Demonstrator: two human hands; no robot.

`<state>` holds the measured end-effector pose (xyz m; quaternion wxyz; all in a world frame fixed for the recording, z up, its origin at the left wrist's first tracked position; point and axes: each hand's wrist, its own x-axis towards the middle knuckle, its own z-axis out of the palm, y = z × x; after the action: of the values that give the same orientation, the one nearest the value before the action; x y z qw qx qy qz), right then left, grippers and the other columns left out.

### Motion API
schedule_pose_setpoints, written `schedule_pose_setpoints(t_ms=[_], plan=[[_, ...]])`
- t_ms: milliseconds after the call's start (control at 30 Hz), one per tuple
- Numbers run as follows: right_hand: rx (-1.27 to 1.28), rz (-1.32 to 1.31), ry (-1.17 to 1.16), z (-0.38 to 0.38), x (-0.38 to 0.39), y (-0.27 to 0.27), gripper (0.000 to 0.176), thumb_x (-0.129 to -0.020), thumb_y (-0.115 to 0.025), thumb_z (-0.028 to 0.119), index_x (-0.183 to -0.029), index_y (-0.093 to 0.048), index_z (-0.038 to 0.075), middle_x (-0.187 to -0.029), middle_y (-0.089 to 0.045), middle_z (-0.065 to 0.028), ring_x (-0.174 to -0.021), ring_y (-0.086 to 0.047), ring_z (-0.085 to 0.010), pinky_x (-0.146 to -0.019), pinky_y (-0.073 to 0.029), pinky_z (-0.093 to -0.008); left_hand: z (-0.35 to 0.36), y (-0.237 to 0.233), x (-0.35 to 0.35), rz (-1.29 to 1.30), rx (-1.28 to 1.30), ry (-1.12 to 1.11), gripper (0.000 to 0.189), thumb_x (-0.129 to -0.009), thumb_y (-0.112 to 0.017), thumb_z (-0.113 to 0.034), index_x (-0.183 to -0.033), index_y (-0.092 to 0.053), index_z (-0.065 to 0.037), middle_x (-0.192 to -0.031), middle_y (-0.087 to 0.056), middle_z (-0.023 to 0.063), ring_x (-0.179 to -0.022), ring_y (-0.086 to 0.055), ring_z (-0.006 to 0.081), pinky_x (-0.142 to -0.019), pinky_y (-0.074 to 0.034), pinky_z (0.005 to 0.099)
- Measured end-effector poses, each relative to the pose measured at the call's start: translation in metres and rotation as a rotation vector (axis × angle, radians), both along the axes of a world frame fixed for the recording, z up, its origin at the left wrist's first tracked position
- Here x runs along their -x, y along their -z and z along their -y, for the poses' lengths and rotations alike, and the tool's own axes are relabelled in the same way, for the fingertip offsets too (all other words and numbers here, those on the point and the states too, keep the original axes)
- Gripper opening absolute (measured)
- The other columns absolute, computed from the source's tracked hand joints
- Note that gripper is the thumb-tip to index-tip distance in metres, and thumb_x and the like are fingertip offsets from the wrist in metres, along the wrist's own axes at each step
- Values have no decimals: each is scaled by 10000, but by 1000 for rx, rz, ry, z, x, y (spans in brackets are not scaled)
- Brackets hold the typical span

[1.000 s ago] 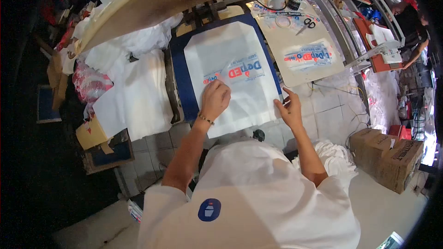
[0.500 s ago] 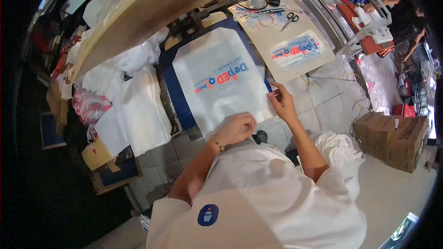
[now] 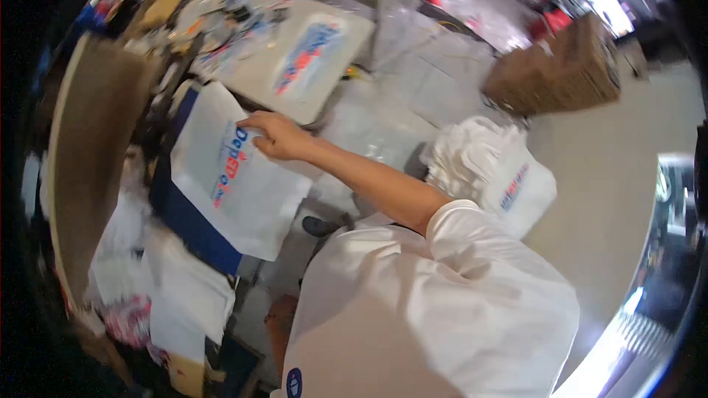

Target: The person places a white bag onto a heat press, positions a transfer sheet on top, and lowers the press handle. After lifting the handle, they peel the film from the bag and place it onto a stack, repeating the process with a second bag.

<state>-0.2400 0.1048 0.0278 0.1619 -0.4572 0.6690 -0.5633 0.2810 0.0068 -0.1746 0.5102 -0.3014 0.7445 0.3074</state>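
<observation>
A flat white printed sheet (image 3: 258, 210), perhaps a cloth bag, carries blue and red lettering. It lies over a dark blue board (image 3: 193, 222), with its lower end past the board. My right hand (image 3: 279, 135) is at the sheet's right edge beside the lettering, thumb and fingers closing on it, though blur softens the contact. Only part of my left arm (image 3: 279, 328) shows low beside my shirt; the left hand's fingers cannot be made out.
A beige board (image 3: 335, 66) with another print stands beyond. A pile of white printed pieces (image 3: 472, 158) lies right, a cardboard box (image 3: 553, 70) behind it. White material (image 3: 184, 280) is heaped left, near a large curved tan panel (image 3: 92, 177).
The view has swung to the right and blurred. My right hand has moved from the board's edge onto the sheet's edge. My left hand has dropped away from the sheet toward my side.
</observation>
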Motion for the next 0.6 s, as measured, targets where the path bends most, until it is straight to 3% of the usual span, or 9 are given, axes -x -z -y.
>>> schedule_pose_setpoints(t_ms=[67,133,167,233,300,367,433,567,600], plan=[[68,-54,109,-51,17,3,472,-791,-619,62,-1260,-593,15,-1237,-611,-199,-1109,-604,-338,-976,-462,-392,-9,11,15,-58,1,-102,184,-881,-570,-174,-808,-631,-16,-769,-591,129,-666,-555,234,-656,-455,413],[207,-146,390,-120,29,4,492,-807,-690,121,-1275,-584,16,-1244,-609,-206,-1135,-592,-355,-991,-451,-393,-12,20,38,-115,3,-164,184,-882,-568,-173,-809,-631,-17,-770,-591,128,-666,-555,233,-655,-455,412],[165,-135,473,-163,34,-4,564,-818,-745,182,-1322,-552,16,-1285,-602,-194,-1207,-563,-345,-1032,-426,-406,-15,24,52,-146,0,-193,184,-883,-567,-173,-809,-631,-17,-770,-591,128,-665,-555,232,-654,-454,411],[-7,-184,877,-238,34,8,626,-826,-754,187,-1378,-509,23,-1354,-567,-190,-1295,-507,-308,-1080,-387,-389,-15,27,80,-186,-7,-199,184,-884,-565,-171,-809,-631,-17,-770,-592,127,-665,-555,231,-653,-454,410],[45,-73,1090,-322,28,11,669,-829,-763,177,-1418,-477,38,-1416,-522,-177,-1351,-447,-277,-1119,-338,-371,-16,28,104,-217,-13,-181,183,-885,-563,-170,-810,-632,-18,-771,-592,127,-665,-555,230,-652,-454,409],[0,-204,1394,-399,18,38,692,-823,-766,137,-1430,-454,18,-1445,-487,-180,-1358,-431,-268,-1129,-316,-357,-16,28,124,-235,-16,-157,183,-886,-561,-169,-810,-632,-18,-771,-593,126,-664,-555,229,-650,-453,408],[267,71,1622,-451,-6,40,754,-808,-766,71,-1449,-385,-39,-1472,-439,-187,-1361,-412,-249,-1140,-301,-363,-16,26,138,-241,-18,-131,183,-888,-559,-168,-811,-632,-18,-772,-593,125,-664,-555,228,-649,-453,406],[313,-20,2134,-552,-48,127,733,-813,-734,-20,-1444,-364,-59,-1476,-412,-170,-1348,-406,-245,-1133,-312,-362,-19,25,152,-231,-5,-89,182,-890,-555,-165,-812,-632,-19,-773,-594,124,-663,-554,226,-646,-452,404],[316,-16,2144,-564,-57,144,733,-813,-734,-20,-1444,-364,-59,-1476,-412,-170,-1348,-406,-245,-1133,-312,-362,-18,24,154,-229,0,-79,182,-891,-554,-165,-812,-632,-19,-773,-594,123,-663,-554,226,-646,-452,404]])
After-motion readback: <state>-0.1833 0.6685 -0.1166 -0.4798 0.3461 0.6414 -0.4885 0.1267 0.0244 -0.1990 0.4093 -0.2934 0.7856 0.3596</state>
